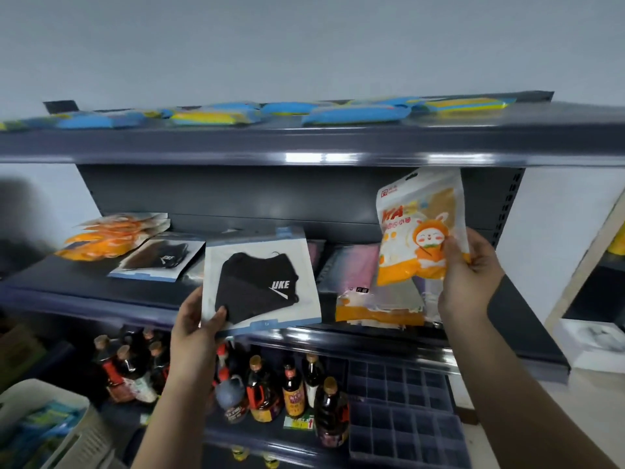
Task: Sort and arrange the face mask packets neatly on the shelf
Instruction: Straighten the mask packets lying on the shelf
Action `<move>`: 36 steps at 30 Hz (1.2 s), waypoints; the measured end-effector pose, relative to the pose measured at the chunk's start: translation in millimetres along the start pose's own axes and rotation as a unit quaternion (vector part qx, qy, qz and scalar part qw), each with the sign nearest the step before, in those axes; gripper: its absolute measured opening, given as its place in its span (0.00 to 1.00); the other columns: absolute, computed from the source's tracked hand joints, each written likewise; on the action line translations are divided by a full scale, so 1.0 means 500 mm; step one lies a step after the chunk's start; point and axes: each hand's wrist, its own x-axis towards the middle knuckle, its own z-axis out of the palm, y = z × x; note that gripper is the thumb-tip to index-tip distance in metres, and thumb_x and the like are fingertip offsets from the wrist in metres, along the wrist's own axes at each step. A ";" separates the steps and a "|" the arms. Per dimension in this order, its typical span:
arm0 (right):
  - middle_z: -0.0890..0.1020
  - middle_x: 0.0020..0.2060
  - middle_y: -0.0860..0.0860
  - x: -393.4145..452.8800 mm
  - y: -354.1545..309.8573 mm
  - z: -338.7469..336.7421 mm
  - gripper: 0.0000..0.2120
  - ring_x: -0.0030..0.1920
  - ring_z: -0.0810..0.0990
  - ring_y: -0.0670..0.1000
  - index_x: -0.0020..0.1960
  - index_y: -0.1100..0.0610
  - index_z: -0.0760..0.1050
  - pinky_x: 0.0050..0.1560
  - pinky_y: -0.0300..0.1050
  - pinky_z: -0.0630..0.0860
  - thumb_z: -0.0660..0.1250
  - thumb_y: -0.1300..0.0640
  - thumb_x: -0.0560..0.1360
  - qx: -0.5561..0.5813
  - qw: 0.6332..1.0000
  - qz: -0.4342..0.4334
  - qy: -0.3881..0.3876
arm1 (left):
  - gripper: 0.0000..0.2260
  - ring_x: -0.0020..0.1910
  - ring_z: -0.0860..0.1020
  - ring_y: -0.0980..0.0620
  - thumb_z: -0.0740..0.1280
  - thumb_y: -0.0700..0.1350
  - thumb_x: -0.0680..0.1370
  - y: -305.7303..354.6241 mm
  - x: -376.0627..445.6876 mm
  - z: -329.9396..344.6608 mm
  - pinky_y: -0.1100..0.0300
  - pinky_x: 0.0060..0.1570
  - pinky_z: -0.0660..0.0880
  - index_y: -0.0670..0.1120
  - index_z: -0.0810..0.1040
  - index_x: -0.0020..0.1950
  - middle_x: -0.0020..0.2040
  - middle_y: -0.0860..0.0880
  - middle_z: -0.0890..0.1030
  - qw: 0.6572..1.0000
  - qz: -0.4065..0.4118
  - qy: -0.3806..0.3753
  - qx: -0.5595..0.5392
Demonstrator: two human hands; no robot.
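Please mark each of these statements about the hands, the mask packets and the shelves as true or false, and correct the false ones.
1. The left hand holds a black mask packet. True.
2. The right hand is empty. False: it holds an orange rabbit packet.
3. Blue and yellow packets lie on the top shelf. True.
4. The bottles stand on the top shelf. False: they stand on the lowest shelf.
5. Another black mask packet lies on the middle shelf. True.

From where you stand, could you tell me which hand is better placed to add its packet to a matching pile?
Probably the left hand: its black mask packet hangs beside the black packet on the shelf; the orange pile lies far from the right hand.
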 end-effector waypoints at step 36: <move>0.82 0.45 0.52 -0.406 0.251 0.496 0.11 0.43 0.81 0.51 0.55 0.58 0.78 0.43 0.43 0.80 0.66 0.67 0.74 0.088 0.935 0.331 -0.090 | 0.18 0.45 0.79 0.51 0.63 0.32 0.77 0.067 0.176 -0.524 0.66 0.34 0.79 0.45 0.72 0.65 0.54 0.45 0.79 0.987 0.012 0.161 0.009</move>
